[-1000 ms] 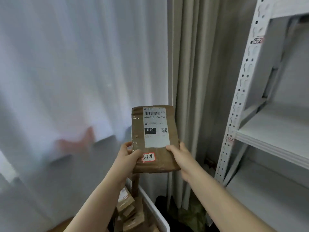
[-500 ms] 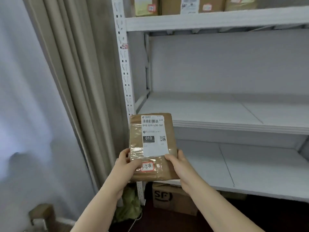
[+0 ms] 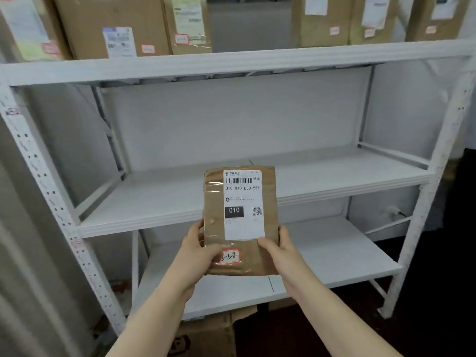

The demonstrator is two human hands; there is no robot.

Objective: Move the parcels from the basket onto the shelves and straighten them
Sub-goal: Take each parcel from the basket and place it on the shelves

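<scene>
**Flat brown parcel held up in front of the white shelves**

Nearest the camera, two bare forearms reach forward. The left hand [image 3: 199,256] and right hand [image 3: 279,251] both grip the lower end of a flat brown parcel [image 3: 215,202], fingers clamped on its side edges, left thumb lying across the front next to a little red-bordered sticker [image 3: 230,256] reading something like "3-28". The parcel is upright, in the air in front of the rack, not touching any shelf. Its white shipping label [image 3: 243,204] says 010-010-L30-551.

Under the rack, at floor level, there's an open cardboard box [image 3: 206,336].

Behind the parcel: the lower shelf [image 3: 334,253], then the middle shelf [image 3: 154,199]. Furthest back, the top shelf [image 3: 231,63] carries a row of labelled brown boxes [image 3: 108,24] standing along its front edge.
</scene>
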